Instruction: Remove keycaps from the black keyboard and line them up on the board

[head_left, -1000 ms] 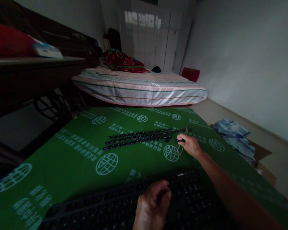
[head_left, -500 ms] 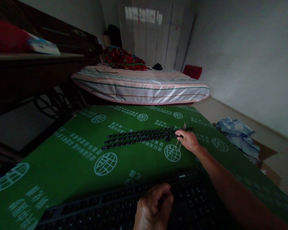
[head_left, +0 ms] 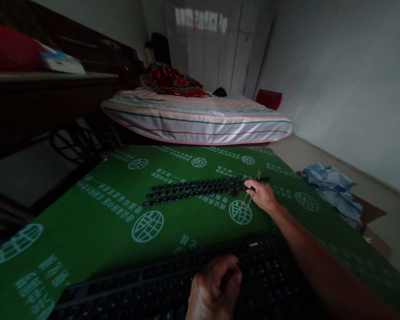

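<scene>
My right hand [head_left: 262,194] is closed around a thin wire keycap puller [head_left: 247,200], whose ends stick out above and below the fingers. A dark keycap shows at its fingertips, beside the right end of several rows of black keycaps [head_left: 186,191] lined up on the green board. My left hand [head_left: 215,284] rests over a black keyboard [head_left: 146,284] at the near edge, fingers curled toward the thumb. Whatever may be inside that curl is hidden. The keyboard lies slightly slanted; dim light blurs its key positions, and its right part is in shadow.
The green board [head_left: 96,235] with white printed lettering forms the work surface. Beyond it stands a bed [head_left: 200,126] with a red patterned blanket [head_left: 173,82]. At left is a dark table [head_left: 50,95]; at right, blue-and-white cloth [head_left: 330,178] lies on the floor.
The whole view has shifted very slightly. Both hands keep nearly the same pose and place, my right hand at the keycap rows and my left on the keyboard.
</scene>
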The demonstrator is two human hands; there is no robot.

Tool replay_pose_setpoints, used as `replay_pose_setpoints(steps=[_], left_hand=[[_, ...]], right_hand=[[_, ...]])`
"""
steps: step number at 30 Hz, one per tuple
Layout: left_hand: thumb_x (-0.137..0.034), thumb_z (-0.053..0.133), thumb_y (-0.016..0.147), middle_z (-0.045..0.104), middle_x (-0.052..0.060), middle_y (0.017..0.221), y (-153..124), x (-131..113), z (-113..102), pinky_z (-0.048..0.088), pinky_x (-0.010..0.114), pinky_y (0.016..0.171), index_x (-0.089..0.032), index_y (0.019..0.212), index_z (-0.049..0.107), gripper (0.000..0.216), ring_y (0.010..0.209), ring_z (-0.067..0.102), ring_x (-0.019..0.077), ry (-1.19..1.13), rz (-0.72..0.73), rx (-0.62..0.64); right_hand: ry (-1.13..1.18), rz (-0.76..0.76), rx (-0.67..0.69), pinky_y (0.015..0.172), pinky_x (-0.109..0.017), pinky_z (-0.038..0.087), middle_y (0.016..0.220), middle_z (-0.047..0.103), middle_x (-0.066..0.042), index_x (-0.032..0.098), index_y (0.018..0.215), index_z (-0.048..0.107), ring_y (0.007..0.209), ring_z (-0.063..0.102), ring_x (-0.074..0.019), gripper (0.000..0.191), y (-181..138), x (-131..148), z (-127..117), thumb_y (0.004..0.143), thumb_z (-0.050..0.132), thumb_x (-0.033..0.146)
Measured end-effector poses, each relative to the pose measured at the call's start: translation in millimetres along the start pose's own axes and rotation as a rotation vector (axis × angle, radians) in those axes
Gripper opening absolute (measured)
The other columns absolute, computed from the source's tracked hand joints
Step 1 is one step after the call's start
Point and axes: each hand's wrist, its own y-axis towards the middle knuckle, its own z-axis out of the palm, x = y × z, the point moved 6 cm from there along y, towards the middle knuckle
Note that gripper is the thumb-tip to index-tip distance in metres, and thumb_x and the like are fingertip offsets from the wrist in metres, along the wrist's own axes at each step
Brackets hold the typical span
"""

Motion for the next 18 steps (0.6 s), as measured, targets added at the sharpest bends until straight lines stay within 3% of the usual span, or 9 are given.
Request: replay_pose_setpoints(steps=[18], left_hand=[[-0.015,0.057,0.075,0.07,-0.004,0.072,-1.4,0.8,2.0,0.052,0.014,0.059,-0.025,0.088,0.065,0.019,0.062,0.066,0.0102,-0.026,-0.037,-0.029]], right_hand=[[0.021,-0.004,0.002,0.077,-0.028,0.051,0.094,0.071,0.004,0.03,0.096,0.062,0.087,0.066,-0.0165,0.027,1.1,-0.6,2.3,0.074,0.06,0.015]])
